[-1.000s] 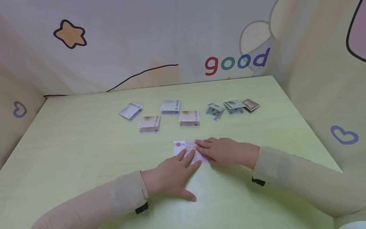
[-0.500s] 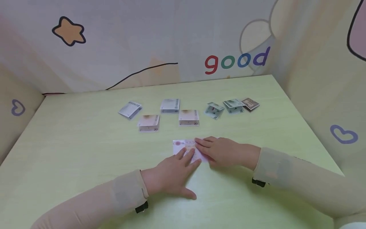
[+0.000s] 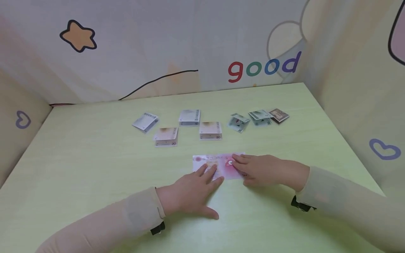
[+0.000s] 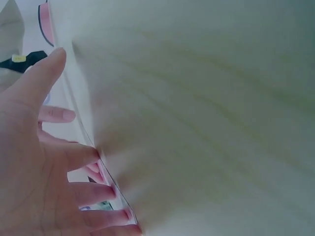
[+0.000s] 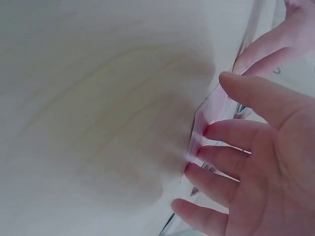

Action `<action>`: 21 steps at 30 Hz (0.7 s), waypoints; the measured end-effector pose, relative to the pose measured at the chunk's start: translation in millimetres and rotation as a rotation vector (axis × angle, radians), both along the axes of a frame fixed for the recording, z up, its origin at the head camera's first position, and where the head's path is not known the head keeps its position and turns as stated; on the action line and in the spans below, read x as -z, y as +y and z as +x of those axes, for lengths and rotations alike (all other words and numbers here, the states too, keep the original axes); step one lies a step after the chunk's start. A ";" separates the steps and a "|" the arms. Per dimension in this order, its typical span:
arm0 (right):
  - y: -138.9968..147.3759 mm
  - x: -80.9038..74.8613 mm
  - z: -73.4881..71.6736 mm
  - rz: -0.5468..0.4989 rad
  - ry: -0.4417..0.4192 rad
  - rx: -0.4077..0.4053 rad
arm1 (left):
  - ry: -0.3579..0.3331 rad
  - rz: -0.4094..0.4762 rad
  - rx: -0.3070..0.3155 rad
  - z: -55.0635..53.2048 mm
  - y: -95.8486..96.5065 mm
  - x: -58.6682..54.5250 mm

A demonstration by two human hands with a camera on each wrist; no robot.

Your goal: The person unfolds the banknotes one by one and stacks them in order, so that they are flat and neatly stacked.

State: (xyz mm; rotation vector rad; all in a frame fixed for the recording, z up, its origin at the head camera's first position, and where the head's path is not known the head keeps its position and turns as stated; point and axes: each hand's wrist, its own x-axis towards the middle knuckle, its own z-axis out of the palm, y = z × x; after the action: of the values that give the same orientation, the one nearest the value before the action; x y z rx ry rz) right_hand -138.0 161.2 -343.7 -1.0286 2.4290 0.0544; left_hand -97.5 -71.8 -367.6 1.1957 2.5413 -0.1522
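A pink banknote [image 3: 226, 171] lies spread out on the table before me, with a white left part and a deeper pink right part. My left hand [image 3: 191, 193] rests with spread, straight fingers on its left part, the thumb out over the bare tabletop. On the right part lie the fingertips of my right hand [image 3: 265, 170], its fingers extended and covering the note's right end. In the right wrist view the fingers [image 5: 216, 184] touch the pink note [image 5: 212, 109] along its edge. From the left wrist, fingertips [image 4: 123, 216] show along the note's edge.
Behind the note stand several folded banknotes: two brownish 20 notes [image 3: 166, 134] [image 3: 210, 128], two greyish ones [image 3: 190, 115] [image 3: 145, 120], and two green ones [image 3: 238, 123] [image 3: 259, 114]. A brown folded note [image 3: 279, 114] lies at the right end. Printed curtains enclose the pale green table [image 3: 95, 158].
My right hand has slid to the right along the pink banknote, uncovering its deeper pink middle. The left hand stays in place on the left part.
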 end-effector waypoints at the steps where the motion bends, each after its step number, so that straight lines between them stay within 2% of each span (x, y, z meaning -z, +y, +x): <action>1: 0.2 -1.3 0.4 0.004 0.009 0.000 | -0.010 0.009 -0.007 -0.6 -1.0 -0.3; 7: -0.7 -5.6 0.0 -0.005 -0.001 0.022 | -0.075 0.081 -0.025 -4.9 -11.3 0.5; 11: -0.1 -4.9 -0.5 -0.001 0.012 0.027 | -0.109 0.096 -0.040 -4.7 -21.7 -1.8; 21: 4.4 -2.2 2.3 0.012 0.066 0.018 | -0.084 0.109 -0.074 -0.9 -51.9 -10.3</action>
State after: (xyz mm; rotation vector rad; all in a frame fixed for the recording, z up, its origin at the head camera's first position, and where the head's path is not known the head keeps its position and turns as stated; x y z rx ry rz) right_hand -135.7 165.6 -341.5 -1.0145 2.4939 0.0978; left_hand -98.4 -123.8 -357.3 1.1202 2.5435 0.0533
